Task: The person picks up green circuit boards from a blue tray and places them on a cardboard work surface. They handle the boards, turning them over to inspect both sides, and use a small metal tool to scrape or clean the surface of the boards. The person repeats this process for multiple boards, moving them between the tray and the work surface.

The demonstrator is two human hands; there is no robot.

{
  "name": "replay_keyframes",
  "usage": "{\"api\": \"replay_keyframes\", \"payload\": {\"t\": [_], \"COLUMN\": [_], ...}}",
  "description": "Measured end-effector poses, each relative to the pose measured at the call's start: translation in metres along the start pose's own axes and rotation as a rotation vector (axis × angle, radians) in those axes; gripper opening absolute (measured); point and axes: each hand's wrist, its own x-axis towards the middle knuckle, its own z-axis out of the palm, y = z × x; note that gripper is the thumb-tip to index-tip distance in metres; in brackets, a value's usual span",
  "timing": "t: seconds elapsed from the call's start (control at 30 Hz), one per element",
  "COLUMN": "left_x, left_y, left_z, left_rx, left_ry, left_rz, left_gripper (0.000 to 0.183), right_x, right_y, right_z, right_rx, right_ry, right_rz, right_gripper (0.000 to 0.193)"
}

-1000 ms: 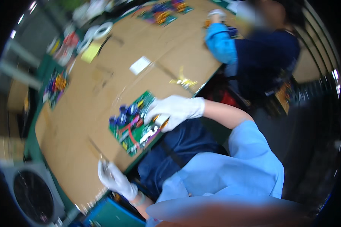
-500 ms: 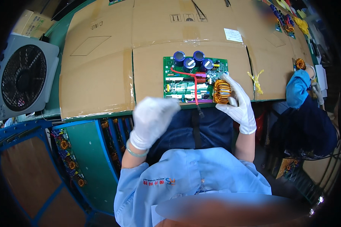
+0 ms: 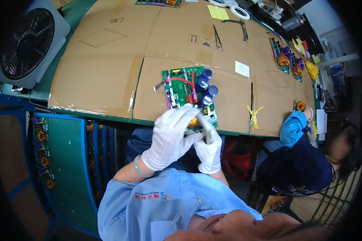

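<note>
A green circuit board [image 3: 180,93] lies on the cardboard-covered bench, turned so its blue cylindrical capacitors [image 3: 207,100] are on the right. Red wires arch over it, and a lead with a dark end sticks out at its left. At the board's near end a copper-wound toroidal coil [image 3: 193,121] shows between my white-gloved hands. My left hand [image 3: 167,137] curls around the coil from the left, its fingers on top. My right hand [image 3: 209,149] is bent close against the coil and the near board edge. Its fingertips are partly hidden, so its hold is unclear.
A fan [image 3: 28,44] stands at the left. Pliers [image 3: 242,28], tweezers [image 3: 217,37] and tape rolls [image 3: 240,13] lie at the back. A yellow tie [image 3: 254,116] sits right of the board. A co-worker's blue sleeve [image 3: 293,128] is at the right; racked boards [image 3: 42,152] stand lower left.
The board has been turned, bringing its capacitors from the far side to the right and its coil to the near end. My left hand has come in to the coil; my right has moved left.
</note>
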Motion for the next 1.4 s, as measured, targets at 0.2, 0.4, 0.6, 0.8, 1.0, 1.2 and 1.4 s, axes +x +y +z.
{"api": "replay_keyframes", "payload": {"t": [0.2, 0.4, 0.6, 0.8, 1.0, 1.2, 1.4], "left_x": [-0.008, -0.003, 0.045, 0.077, 0.091, 0.097, 0.045], "left_y": [-0.005, -0.024, -0.058, -0.084, -0.040, -0.032, -0.043], "left_z": [-0.004, 0.033, -0.012, -0.034, -0.011, -0.023, -0.048], "left_rx": [0.225, 0.217, 0.212, 0.231, -0.015, -0.780, -0.560], "left_ry": [-0.046, 0.229, -0.037, -0.257, -0.143, -0.218, 0.072], "left_rz": [-0.057, 0.038, 0.144, 0.238, 0.140, -0.388, -0.338], "left_gripper": [0.074, 0.045, 0.035, 0.044, 0.042, 0.040, 0.023], "right_x": [0.070, 0.145, 0.099, 0.040, 0.060, 0.071, 0.060], "right_y": [-0.011, 0.047, 0.045, 0.017, -0.002, -0.001, 0.011], "right_z": [-0.044, -0.036, -0.053, -0.044, -0.039, -0.028, -0.038], "right_rx": [-0.020, -0.075, -0.102, -0.227, 0.169, 0.429, 0.601], "right_ry": [0.207, -0.164, -0.011, -0.073, -0.001, -0.161, -0.128], "right_rz": [0.023, 0.095, 0.169, -0.133, 0.270, 0.310, 0.311], "right_gripper": [0.032, 0.033, 0.025, 0.026, 0.031, 0.039, 0.029]}}
